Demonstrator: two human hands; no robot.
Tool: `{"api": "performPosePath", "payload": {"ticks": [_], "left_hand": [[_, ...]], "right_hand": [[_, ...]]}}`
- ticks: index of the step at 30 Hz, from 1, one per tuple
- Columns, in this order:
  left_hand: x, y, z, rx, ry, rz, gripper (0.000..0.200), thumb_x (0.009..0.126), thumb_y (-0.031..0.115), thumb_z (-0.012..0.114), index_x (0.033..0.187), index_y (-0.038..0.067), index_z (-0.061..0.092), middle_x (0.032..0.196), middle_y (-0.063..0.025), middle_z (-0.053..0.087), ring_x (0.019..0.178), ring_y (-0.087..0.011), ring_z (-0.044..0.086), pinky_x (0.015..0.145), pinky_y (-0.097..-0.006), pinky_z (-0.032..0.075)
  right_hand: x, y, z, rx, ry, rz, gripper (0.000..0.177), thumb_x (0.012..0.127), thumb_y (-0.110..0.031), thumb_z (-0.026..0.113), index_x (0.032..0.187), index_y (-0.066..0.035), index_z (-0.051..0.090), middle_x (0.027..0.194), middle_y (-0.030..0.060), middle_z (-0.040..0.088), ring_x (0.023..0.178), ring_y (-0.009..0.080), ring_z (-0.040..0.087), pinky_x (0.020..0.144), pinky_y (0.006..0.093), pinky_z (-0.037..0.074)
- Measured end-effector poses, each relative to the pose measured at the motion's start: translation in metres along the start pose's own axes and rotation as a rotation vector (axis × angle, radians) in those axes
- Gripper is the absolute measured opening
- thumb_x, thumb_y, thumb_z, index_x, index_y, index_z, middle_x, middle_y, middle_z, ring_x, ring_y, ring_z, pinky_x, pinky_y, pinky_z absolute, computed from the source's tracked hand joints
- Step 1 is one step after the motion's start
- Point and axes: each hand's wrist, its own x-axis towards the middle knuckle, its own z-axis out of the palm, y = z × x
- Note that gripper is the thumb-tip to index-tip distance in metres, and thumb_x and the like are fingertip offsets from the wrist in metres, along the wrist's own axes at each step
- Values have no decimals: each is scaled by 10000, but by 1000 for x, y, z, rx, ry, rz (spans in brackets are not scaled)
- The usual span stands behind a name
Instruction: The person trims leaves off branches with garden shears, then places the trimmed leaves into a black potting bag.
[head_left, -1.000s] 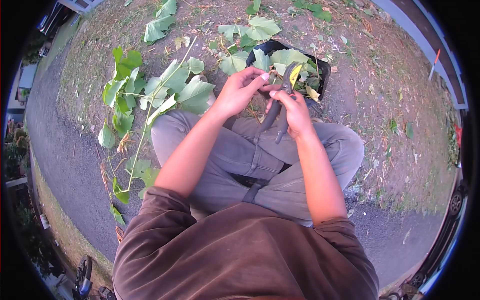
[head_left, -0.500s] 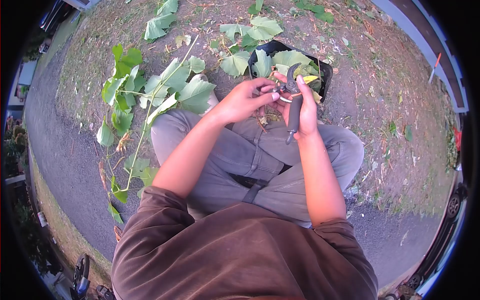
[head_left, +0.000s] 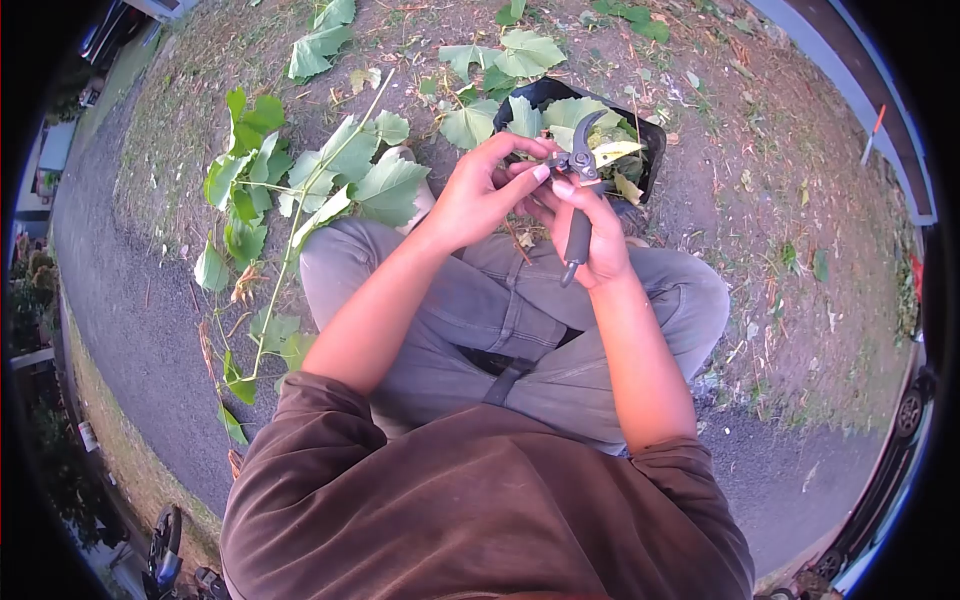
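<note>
My right hand point(head_left: 597, 232) is closed around a pair of pruning shears point(head_left: 577, 238), its thumb lying across the dark handle. The curved blade points up and to the right. Against the shears' pivot, my left hand point(head_left: 485, 195) holds its thumb and fingers pinched together. Whatever is between those fingertips is too small to make out. Just beyond both hands sits a black container point(head_left: 655, 150) with cut grape leaves point(head_left: 575, 112) inside. A yellowish leaf point(head_left: 615, 152) shows right behind the blade.
A long leafy vine cutting point(head_left: 300, 225) lies on the ground to my left, beside my crossed legs point(head_left: 430, 310). More loose leaves point(head_left: 528, 55) are scattered beyond the container. An orange-tipped stake point(head_left: 873, 133) stands far right.
My right thumb has come down from beside the blade onto the handle. The shears have shifted slightly left and turned, so more of the blade shows. My left hand stays at the pivot.
</note>
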Motion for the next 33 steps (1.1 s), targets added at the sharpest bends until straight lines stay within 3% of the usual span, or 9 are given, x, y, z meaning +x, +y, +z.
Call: {"api": "performPosePath", "payload": {"ticks": [8, 12, 16, 18, 23, 26, 27, 29, 33], "left_hand": [[-2, -4, 2, -224, -142, -198, 266, 1134, 292, 543, 1255, 71, 628, 1008, -11, 679, 790, -51, 638, 597, -230, 484], [-2, -2, -4, -61, -168, -124, 344, 1148, 361, 483, 1255, 73, 637, 1015, -11, 685, 864, -68, 656, 624, -255, 519], [-3, 3, -4, 8, -154, -190, 367, 1137, 375, 510, 1252, 58, 655, 1029, -16, 694, 919, -96, 669, 695, -282, 556], [-2, 2, -3, -32, -78, -128, 359, 1102, 330, 597, 1198, -12, 652, 972, -35, 724, 790, -100, 691, 655, -279, 553], [3, 16, -27, 151, -13, -130, 358, 1113, 363, 551, 1197, 37, 673, 1070, -39, 731, 784, -98, 681, 659, -269, 524], [9, 18, -59, 276, -166, -229, 283, 1075, 307, 612, 1159, 52, 705, 1092, -61, 748, 789, -139, 703, 694, -310, 548], [8, 15, -66, 279, -166, -232, 283, 1075, 307, 612, 1159, 52, 705, 1092, -61, 748, 789, -139, 703, 694, -310, 548], [4, 0, -72, 714, -535, 5, 235, 940, 225, 739, 1124, 81, 716, 1099, -101, 758, 880, -260, 740, 797, -401, 575], [-10, -39, -34, 970, -660, 40, 349, 801, 177, 807, 1130, 100, 718, 1114, -129, 758, 1016, -355, 728, 917, -460, 559]], "right_hand": [[-1, 1, 2, -200, 79, -59, 512, 1027, -109, 661, 1509, -26, 509, 1208, 70, 677, 1019, 143, 661, 855, 323, 544], [5, 8, -7, -166, 200, -68, 417, 1046, -152, 678, 1430, -18, 588, 1082, 58, 705, 846, 119, 653, 791, 293, 537], [9, 0, -3, -114, 244, -37, 500, 1113, -437, 536, 1372, -16, 614, 1100, 100, 729, 889, 168, 681, 849, 349, 560], [7, -5, 4, -3, 217, -1, 636, 1117, -558, 418, 1405, -14, 578, 1095, 151, 733, 1031, 254, 729, 916, 423, 568], [7, 1, -10, -156, 229, -122, 478, 1082, -359, 603, 1411, -13, 577, 896, 87, 671, 852, 198, 683, 818, 395, 583], [4, -7, -19, -111, 279, -131, 458, 1048, -271, 669, 1417, -17, 578, 806, 56, 609, 778, 166, 640, 777, 383, 583], [5, -11, -19, -98, 241, -158, 463, 1044, -261, 661, 1430, -26, 562, 856, 72, 615, 860, 199, 657, 834, 416, 600], [4, -16, -15, 42, 207, -160, 464, 1036, -244, 659, 1433, -28, 552, 898, 84, 617, 908, 221, 656, 869, 438, 602], [4, -15, -18, 176, 89, -174, 435, 1017, -187, 625, 1410, -28, 529, 1090, 140, 642, 1139, 318, 654, 1038, 516, 563]]}}
